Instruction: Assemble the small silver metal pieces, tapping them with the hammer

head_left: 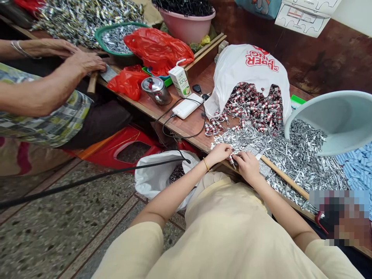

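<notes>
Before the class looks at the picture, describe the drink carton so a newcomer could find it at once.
On the brown table, find the big white bag spilling red and silver parts. To its left, between the metal cup and the keys, stands the small drink carton. Unlike its neighbours, it has a bent white straw.
</notes>
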`<state>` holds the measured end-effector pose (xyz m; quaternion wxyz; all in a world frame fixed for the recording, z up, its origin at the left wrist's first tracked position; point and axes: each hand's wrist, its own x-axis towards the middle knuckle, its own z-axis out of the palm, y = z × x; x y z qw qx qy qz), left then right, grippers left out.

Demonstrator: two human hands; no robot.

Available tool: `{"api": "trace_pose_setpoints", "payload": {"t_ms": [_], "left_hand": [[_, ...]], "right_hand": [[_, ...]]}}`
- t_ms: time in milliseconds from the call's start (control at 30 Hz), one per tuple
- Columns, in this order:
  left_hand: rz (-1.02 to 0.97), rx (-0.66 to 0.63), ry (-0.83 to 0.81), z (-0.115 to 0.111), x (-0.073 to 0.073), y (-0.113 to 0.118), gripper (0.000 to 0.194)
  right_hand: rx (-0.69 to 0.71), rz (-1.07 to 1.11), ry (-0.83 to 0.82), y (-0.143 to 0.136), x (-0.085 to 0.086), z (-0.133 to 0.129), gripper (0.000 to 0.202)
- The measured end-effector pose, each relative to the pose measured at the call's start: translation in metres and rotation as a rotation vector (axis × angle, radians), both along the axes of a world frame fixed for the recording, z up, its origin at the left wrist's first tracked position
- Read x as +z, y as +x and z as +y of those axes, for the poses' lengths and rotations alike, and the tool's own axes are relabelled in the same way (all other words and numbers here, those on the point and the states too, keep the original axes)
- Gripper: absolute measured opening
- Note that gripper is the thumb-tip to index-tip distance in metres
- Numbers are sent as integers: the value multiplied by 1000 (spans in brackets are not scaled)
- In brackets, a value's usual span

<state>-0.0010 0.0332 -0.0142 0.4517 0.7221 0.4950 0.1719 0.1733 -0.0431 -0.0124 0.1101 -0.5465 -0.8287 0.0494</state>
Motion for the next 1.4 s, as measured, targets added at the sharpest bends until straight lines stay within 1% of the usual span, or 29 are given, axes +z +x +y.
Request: {"api": "trace_pose_setpoints", "payload": {"t_ms": [133,233,333,433,500,667,767,833,900,967,1000,1067,1133,1167,1200,1267,1333,1400], "left_hand": [[0,4,-5,0,-1,0,24],[-5,-1,-14,0,-2,-1,24],[-10,-1,-8,0,-3,-1,23],[-23,6,-1,1,-3,-1,22],[-70,-2,-43,3,-4,-2,22],[-250,-40,-231,7,-6,-5,12],[-267,-20,-251,9,-8,-5,10],[-232,-12,-221,10,-9,-4,10],[-177,-15,-167,10,-8,-3,11],[-113,-26,-106,9,-7,-3,13],[-82,-31,-75,9,-6,-3,15],[-25,-34,-29,8,-4,-3,17],[12,-30,-22,8,-4,-3,17],[16,-29,-31,8,-4,-3,16],[11,-28,-42,8,-5,-3,16],[-18,-23,-62,8,-8,-3,14],[-57,-10,-91,7,-10,-3,13],[-87,-3,-126,6,-13,-2,13]], "right_hand": [[-9,-5,1,-1,-3,-2,33],[19,-5,40,1,-2,-5,33],[49,-22,80,3,1,-7,35],[54,-61,86,4,5,-9,37],[62,-99,92,3,9,-10,39],[69,-166,84,1,15,-13,45],[62,-160,75,-2,16,-14,49],[74,-114,74,0,17,-14,51],[98,-32,84,9,20,-17,51],[57,50,118,29,26,-24,48],[-9,70,141,43,30,-29,44],[-213,28,160,75,35,-41,33],[-386,-135,63,105,38,-53,28],[-435,-215,-10,116,38,-58,27],[-455,-279,-82,125,38,-62,25],[-427,-319,-185,135,37,-65,22],[-387,-244,-206,135,39,-64,22],[-381,-110,-194,129,45,-61,24]]}}
